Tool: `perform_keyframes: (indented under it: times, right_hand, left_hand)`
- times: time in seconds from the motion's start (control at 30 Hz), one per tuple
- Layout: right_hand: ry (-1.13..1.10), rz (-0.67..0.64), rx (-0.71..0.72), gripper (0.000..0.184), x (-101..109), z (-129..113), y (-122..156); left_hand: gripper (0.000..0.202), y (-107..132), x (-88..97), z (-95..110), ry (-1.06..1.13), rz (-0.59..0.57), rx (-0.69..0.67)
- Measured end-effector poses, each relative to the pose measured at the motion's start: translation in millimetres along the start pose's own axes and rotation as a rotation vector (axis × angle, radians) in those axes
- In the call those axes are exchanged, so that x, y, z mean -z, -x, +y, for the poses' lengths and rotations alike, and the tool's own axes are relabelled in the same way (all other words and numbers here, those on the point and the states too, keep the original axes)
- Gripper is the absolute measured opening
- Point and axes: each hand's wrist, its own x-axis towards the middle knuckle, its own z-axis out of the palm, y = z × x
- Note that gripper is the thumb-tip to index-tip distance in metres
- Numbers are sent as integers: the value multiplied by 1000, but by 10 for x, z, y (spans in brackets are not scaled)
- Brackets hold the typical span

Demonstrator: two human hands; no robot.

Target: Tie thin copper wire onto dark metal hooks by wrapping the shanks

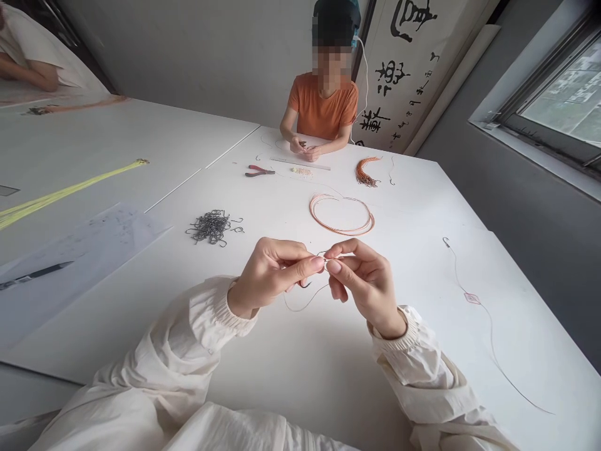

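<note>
My left hand (277,270) is closed in a pinch on a fish hook (306,285); the hook's dark bend pokes out below the fingers, and the rest is covered. Thumb and forefinger of my right hand (364,275) are pinched on a thin fishing line (300,310), with their tips almost touching those of the left. A loop of that line hangs beneath both hands. How line and hook meet is hidden by the fingertips. Beyond the hands lies a coil of orange line (312,215), and a pile of dark fish hooks (210,227) is to its left.
On the right lies a hook tied to a line (456,269) with a small tag. Farther back are red-handled pliers (258,170), small pale beads (301,171) and an orange line bundle (362,170). Yellow lines (70,191) and a pen (37,275) lie left. A person (323,109) sits opposite.
</note>
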Motion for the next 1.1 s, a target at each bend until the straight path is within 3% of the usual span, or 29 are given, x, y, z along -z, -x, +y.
perform_keyframes:
  times: [0.2,0.43,0.63,0.87,1.1]
  right_hand:
    - [-74,-29,37,15,16,-39,-52]
    - [32,171,135,15,284,-164,-148]
    - [30,351,147,18,693,-151,-254]
    - [58,566,281,13,1116,-199,-289]
    - [105,633,312,11,1194,-250,-256]
  left_hand:
    - [24,24,-44,-30,-68,76,-38]
    - [21,31,-26,-84,-124,153,-97]
    - [18,10,8,-107,-180,201,-175]
    - [19,3,6,-127,-252,250,-284]
    - [19,14,-22,-127,-380,395,-487]
